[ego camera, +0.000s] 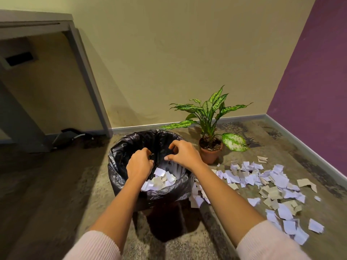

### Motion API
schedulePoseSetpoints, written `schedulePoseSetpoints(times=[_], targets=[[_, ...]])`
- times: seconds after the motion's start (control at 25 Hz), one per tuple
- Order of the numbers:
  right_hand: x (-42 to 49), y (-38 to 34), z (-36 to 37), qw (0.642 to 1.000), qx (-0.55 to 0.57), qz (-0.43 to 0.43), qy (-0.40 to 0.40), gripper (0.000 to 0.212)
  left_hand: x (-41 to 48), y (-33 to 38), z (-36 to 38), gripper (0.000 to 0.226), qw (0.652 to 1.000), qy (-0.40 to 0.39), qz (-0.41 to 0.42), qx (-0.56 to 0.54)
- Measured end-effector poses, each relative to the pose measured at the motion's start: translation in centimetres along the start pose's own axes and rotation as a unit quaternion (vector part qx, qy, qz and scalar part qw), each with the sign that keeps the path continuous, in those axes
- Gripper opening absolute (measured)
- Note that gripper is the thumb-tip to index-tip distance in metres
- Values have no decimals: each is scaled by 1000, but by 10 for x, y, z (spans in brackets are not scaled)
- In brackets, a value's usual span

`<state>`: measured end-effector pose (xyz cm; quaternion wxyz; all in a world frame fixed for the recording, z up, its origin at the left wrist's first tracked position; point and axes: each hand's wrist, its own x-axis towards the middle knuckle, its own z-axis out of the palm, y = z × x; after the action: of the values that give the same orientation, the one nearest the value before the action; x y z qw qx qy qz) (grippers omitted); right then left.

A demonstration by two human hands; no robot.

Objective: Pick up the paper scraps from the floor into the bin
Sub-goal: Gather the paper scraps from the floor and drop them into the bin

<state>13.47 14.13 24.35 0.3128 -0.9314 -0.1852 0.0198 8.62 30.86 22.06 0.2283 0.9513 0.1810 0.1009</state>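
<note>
Over bin [116,156], centre frame. Right hand [185,154]: fingers spread, loosely bent, empty. Left hand [139,165]: curled, can't tell if holding. Paper scraps [262,181] mostly on floor [300,162] lower right, some inside bin.

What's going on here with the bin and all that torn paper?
A person is clearing torn paper off the floor. The left hand and the right hand are both over the bin, which is lined with a black bag. The right hand's fingers are loosely spread with nothing visible in them; whether the left hand holds anything is unclear. Some scraps in the bin show progress, but many scraps on the floor lie to its right, near a potted plant.
</note>
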Motion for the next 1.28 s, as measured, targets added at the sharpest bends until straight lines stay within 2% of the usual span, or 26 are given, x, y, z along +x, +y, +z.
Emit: schedulePoseSetpoints(times=[0.28, 0.44, 0.56, 0.72, 0.88, 1.0, 1.12, 1.28], targets=[[-19, 25, -25, 994, 0, 4, 109, 21, -16, 51, 0, 23, 994, 71, 76, -36], [-43, 64, -46, 991, -8, 48, 121, 18, -36, 105, 19, 22, 980, 91, 172, -33], [-69, 102, -55, 988, -21, 91, 126, 20, -60, 139, 49, 20, 966, 72, 241, -52], [-114, 162, -55, 979, -35, 169, 112, 18, -100, 160, 108, 18, 955, 1, 291, -63], [-166, 222, -51, 962, -20, 258, 83, 21, -134, 158, 171, 23, 945, -131, 294, -54], [-203, 265, -47, 947, -21, 313, 70, 22, -154, 155, 210, 29, 922, -228, 314, 3], [-236, 302, -37, 929, -31, 368, 36, 22, -173, 156, 241, 36, 897, -268, 346, 59], [-271, 333, -14, 905, -41, 422, -7, 24, -194, 165, 273, 36, 873, -315, 366, 64]])
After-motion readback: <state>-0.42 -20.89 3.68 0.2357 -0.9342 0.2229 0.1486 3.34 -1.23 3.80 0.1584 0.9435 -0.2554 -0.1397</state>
